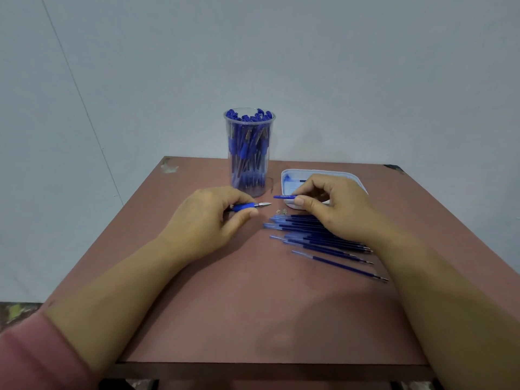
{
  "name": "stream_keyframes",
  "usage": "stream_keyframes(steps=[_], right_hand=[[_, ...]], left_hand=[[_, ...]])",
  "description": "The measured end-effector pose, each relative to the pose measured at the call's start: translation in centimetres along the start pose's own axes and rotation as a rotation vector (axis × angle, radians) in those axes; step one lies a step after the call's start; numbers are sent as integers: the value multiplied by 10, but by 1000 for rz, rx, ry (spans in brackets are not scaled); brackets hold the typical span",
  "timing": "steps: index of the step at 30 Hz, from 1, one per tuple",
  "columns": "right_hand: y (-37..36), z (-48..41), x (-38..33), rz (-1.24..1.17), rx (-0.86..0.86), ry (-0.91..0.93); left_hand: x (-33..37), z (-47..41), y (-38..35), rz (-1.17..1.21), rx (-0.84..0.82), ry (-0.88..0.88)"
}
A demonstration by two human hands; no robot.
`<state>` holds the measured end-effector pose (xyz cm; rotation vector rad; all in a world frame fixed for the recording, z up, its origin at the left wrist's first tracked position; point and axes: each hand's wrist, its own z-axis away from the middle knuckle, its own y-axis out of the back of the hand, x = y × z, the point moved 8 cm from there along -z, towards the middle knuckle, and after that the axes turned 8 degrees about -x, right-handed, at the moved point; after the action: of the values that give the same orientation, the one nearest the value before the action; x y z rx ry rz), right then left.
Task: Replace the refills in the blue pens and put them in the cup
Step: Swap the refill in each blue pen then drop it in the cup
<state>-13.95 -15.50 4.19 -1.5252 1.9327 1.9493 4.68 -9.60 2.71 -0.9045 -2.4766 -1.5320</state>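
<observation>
Currently, the left hand (208, 218) is closed around the grip piece (247, 206) of a blue pen. Thumb and curled fingers clamp the blue rubber section, and the metal tip points toward the right hand (340, 209). The right hand pinches the blue barrel (284, 196) between thumb and forefinger, its other fingers curled. The barrel's free end points toward the left hand. The two pen parts are apart, with a short gap between tip and barrel.

The clear cup (249, 153) stands upright just beyond the left hand's knuckles and is filled with blue pens. A white tray (288, 188) lies beyond and partly under the right hand's fingers; its contents cannot be made out. A loose pile of blue refills (298, 224) lies on the brown surface (253, 305), partly beneath the right hand and wrist, fanning out on the near side of that hand. A small spring (281, 211) lies between the two hands, just below the right thumb. A pink sleeve (28, 356) covers the left forearm near the elbow.
</observation>
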Motion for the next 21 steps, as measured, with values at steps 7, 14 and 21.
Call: stream_keyframes(steps=[7, 14, 21], right_hand=[[-13, 5, -3, -6, -173, -26], [-42, 10, -21, 107, -334, 80], [-48, 9, -16, 182, -364, 75]], left_hand=[[-9, 0, 4, -7, -28, -88], [-4, -1, 8, 7, 26, -127], [-5, -2, 4, -25, 32, -129]])
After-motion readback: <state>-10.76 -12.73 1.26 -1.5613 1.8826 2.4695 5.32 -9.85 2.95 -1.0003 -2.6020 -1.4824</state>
